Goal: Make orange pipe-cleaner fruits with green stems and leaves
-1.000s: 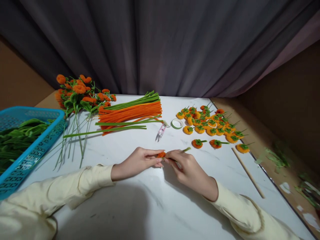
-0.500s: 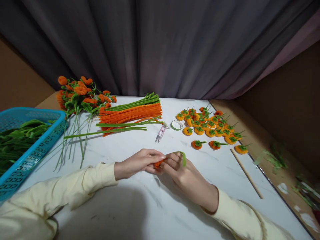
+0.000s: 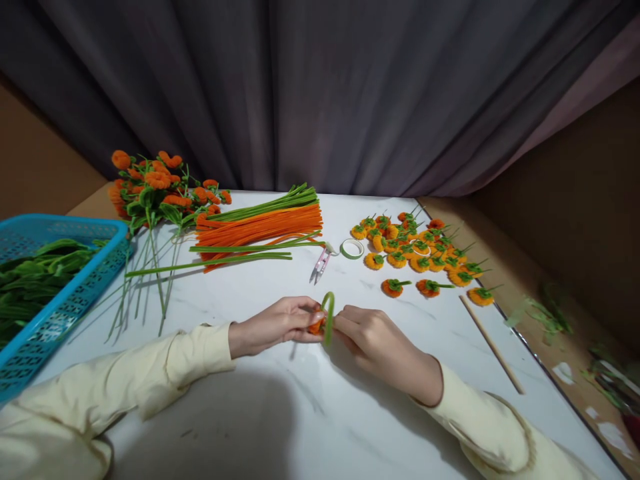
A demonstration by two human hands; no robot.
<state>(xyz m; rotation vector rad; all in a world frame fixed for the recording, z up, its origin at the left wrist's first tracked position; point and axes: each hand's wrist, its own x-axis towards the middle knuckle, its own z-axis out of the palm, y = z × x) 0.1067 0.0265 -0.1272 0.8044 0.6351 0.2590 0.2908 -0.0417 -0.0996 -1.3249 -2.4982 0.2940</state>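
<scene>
Above the near part of the table, my left hand pinches a small orange pipe-cleaner flower between thumb and fingers. A green pipe cleaner arches up from the flower and bends back down in front of it. Close at its right, my right hand has its thumb and fingers pressed together. What those fingertips grip is hidden behind the green arch and the fingers. Beyond both hands lie pink-handled thread snips and a roll of green tape.
Orange and green pipe cleaners lie in a bundle at the back. Several finished flower heads spread over the back right, near a wooden stick. Stemmed orange flowers and a blue basket of green leaves are at left.
My right hand has drawn slightly right, away from my left fingers. The green pipe cleaner, earlier lying over my right hand, now arches beside the flower. My left hand still holds the flower.
</scene>
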